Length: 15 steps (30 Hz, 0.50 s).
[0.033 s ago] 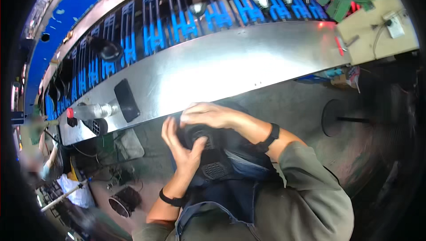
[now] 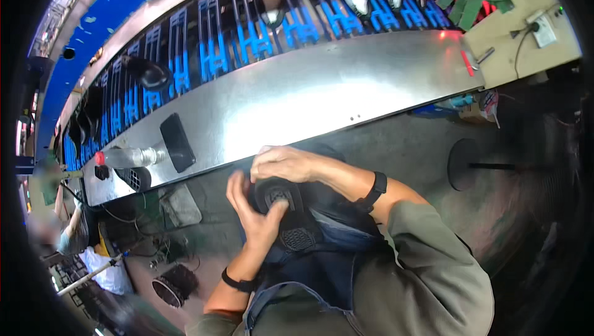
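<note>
The black treaded shoe sole (image 2: 298, 238) lies tread up over the lap, in front of the worktop (image 2: 371, 82). The left hand (image 2: 257, 217) rests its thumb on the tread, fingers spread and blurred; the right hand (image 2: 286, 164) bends over the far end, and whether either pinches I cannot tell. Probably light, rubbery, firm yet slightly flexible, and not fragile, it should hold best by its side edges.

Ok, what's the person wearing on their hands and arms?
No gloves on the left hand or right hand. There is a dark left wristband and a dark right wristband. The loose grey-green sleeves leave the forearms bare; I can't make out any markings.
</note>
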Tool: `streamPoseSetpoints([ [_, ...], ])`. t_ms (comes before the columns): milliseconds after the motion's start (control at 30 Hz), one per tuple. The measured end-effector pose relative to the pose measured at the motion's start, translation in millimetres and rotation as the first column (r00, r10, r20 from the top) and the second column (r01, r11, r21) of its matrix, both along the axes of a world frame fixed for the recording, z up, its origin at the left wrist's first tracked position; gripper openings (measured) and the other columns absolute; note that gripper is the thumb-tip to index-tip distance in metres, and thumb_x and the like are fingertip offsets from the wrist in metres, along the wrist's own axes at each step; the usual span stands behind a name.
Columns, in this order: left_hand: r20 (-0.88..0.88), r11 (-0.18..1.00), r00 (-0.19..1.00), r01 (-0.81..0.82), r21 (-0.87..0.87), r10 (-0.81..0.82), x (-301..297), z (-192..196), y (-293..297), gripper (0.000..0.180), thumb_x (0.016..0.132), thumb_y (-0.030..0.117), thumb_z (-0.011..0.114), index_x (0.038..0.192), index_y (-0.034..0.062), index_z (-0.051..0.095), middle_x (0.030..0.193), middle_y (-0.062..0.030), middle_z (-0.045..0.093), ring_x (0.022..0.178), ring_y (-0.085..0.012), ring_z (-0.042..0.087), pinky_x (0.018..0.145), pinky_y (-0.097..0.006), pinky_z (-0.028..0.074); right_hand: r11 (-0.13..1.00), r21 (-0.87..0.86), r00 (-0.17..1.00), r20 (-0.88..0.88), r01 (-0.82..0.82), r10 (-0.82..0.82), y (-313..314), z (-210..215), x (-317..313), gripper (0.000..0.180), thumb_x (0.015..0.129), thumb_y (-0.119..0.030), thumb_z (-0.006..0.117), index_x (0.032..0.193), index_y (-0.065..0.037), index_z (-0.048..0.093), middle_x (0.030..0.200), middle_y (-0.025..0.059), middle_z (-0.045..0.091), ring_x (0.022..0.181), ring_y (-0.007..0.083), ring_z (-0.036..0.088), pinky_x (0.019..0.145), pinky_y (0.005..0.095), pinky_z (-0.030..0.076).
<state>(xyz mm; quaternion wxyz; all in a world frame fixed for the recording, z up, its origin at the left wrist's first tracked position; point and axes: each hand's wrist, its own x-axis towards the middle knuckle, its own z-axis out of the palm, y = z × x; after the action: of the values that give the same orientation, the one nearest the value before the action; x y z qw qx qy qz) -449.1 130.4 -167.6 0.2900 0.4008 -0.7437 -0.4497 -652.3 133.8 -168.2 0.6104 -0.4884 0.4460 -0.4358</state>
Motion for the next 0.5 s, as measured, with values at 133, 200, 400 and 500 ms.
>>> streamPoseSetpoints([
  [133, -0.093, 0.784, 0.928, 0.355, 0.510, -0.360, 55.1, 4.5, 58.1, 0.084, 0.073, 0.020, 0.088, 0.141, 0.0009, 0.042, 0.134, -0.0093, 0.050, 0.122, -0.0207, 0.050, 0.106, -0.037, 0.042, 0.945, -0.320, 0.987, -0.116, 0.070, -0.112, 54.3, 48.1, 14.9, 0.017, 0.092, -0.019, 0.062, 0.092, -0.006, 0.074, 0.101, 0.0079, 0.064, 0.104, 0.0234, 0.057, 0.096, 0.0364, 0.043],
  [200, -0.033, 0.696, 0.913, 0.333, 0.636, -0.407, 52.3, 2.0, 52.9, 0.106, 0.068, 0.021, 0.091, 0.152, 0.0025, 0.028, 0.127, -0.0095, 0.057, 0.116, -0.0206, 0.057, 0.102, -0.034, 0.047, 0.907, -0.385, 0.950, -0.181, 0.169, -0.254, 83.5, 70.3, 25.4, 0.018, 0.094, -0.019, 0.061, 0.093, -0.007, 0.074, 0.107, 0.0083, 0.064, 0.110, 0.0235, 0.056, 0.100, 0.0383, 0.041],
  [400, -0.129, 0.748, 0.762, 0.562, -0.353, -0.634, 30.1, 68.0, 2.4, 0.119, 0.063, 0.025, 0.096, 0.153, -0.0060, 0.025, 0.144, -0.0229, 0.051, 0.130, -0.0362, 0.055, 0.110, -0.044, 0.043, 0.707, -0.046, 0.652, 0.433, 0.705, -0.622, 114.5, 77.8, 16.1, 0.049, 0.100, -0.030, 0.060, 0.137, 0.001, 0.050, 0.133, 0.0112, 0.055, 0.124, 0.0225, 0.051, 0.109, 0.0387, 0.038],
  [500, -0.553, 0.904, 0.771, 0.421, 0.072, -0.315, 47.7, 72.8, -13.6, 0.130, 0.062, 0.041, 0.096, 0.157, 0.0018, 0.017, 0.159, -0.0189, 0.027, 0.147, -0.0329, 0.031, 0.122, -0.046, 0.024, 0.833, 0.358, 0.576, 0.604, 0.421, -0.551, 107.2, 35.7, 22.7, 0.077, 0.093, -0.039, 0.072, 0.150, -0.002, 0.035, 0.138, 0.0120, 0.051, 0.131, 0.0209, 0.045, 0.111, 0.0349, 0.035],
])
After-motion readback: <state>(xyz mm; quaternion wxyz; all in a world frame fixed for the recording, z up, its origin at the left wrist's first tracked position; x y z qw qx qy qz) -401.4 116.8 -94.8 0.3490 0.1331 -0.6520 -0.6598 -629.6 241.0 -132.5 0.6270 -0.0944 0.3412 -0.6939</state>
